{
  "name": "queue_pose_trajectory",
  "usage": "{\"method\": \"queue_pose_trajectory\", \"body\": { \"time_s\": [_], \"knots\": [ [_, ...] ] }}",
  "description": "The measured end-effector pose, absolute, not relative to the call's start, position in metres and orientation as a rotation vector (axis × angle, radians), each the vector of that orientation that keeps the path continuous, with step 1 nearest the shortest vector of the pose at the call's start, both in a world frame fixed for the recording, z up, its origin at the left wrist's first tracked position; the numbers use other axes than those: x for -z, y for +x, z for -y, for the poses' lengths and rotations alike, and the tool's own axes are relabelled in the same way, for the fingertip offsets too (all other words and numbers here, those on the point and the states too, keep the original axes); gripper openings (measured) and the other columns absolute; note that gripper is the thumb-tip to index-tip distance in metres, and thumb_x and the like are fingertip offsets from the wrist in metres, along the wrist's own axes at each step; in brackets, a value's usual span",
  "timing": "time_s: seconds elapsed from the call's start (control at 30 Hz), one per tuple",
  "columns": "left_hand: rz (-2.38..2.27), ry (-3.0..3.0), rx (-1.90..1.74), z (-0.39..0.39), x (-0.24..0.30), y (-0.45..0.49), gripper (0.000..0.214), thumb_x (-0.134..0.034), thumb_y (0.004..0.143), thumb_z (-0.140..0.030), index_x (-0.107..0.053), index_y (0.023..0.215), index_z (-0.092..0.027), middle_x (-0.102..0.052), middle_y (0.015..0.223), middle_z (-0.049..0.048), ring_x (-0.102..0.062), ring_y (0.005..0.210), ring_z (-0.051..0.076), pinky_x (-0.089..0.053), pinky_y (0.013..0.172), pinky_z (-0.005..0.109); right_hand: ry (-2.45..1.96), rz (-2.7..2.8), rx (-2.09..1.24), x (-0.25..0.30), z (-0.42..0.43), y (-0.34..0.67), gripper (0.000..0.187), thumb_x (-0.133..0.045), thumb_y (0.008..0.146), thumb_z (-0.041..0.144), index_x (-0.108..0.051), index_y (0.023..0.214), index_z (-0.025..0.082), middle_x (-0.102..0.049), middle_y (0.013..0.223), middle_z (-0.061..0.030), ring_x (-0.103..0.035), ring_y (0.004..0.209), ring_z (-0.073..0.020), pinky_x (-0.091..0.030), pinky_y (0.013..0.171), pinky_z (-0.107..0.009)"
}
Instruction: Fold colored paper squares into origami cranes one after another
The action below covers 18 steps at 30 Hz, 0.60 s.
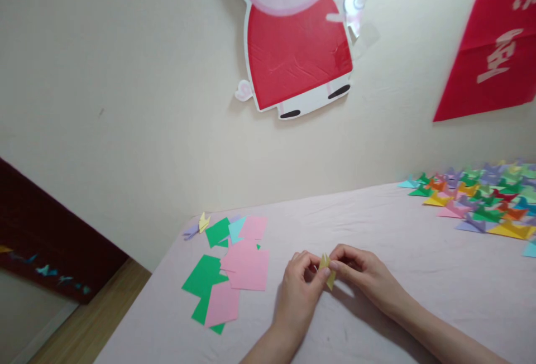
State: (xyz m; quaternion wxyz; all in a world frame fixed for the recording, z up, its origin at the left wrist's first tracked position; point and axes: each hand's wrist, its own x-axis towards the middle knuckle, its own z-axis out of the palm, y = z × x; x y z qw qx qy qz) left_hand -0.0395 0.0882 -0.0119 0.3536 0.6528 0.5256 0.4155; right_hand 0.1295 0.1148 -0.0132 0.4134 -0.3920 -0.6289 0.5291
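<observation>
- Left hand (299,286): thumb and fingers pinched on a small yellow paper (330,281), near the front of the table (419,263)
- Right hand (364,272): thumb and fingertips closed on the same paper from its other side; fingertips cover part of it
- Left of the hands, a loose spread of pink sheets (249,269) and green sheets (201,277), overlapping, with a light blue sheet (237,228) behind; small green scrap (258,247) beside the pink
- Far left corner: yellow folded piece (204,222) and lilac folded piece (191,231), close together
- Far right: crowded rows of folded paper shapes (486,213), many colours, peaked, blurred toward the edge
- Behind the table, pale wall (125,73) with a pig cutout (297,51) in a glossy, wrinkled red dress; red banner (489,51) with pale characters to its right
- Lower left: dark brown panel (42,235), wood-grain floor (104,302)
- Materials: paper in hand creased, narrow, pointed at the lower end; loose sheets flat, straight-edged; table covering pale pink, faintly wrinkled
</observation>
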Motion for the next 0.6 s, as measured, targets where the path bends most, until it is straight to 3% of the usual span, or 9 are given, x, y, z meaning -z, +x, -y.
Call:
{"method": "queue_pose_trajectory", "body": {
  "time_s": [0.6],
  "knots": [
    [-1.276,1.561,-1.213,-0.0938,0.0158,-0.0417,0.015,-0.070,0.078,-0.024,-0.064,0.065,-0.020,-0.058,0.072,-0.0011,-0.051,0.075,0.018,-0.036,0.070,0.028,-0.963,1.611,-1.291,0.0127,-0.1124,0.1301,0.029,-0.062,0.086,0.047,-0.058,0.077,0.020,-0.058,0.072,0.0012,-0.053,0.070,-0.0157,-0.043,0.067,-0.027]
  ]
}}
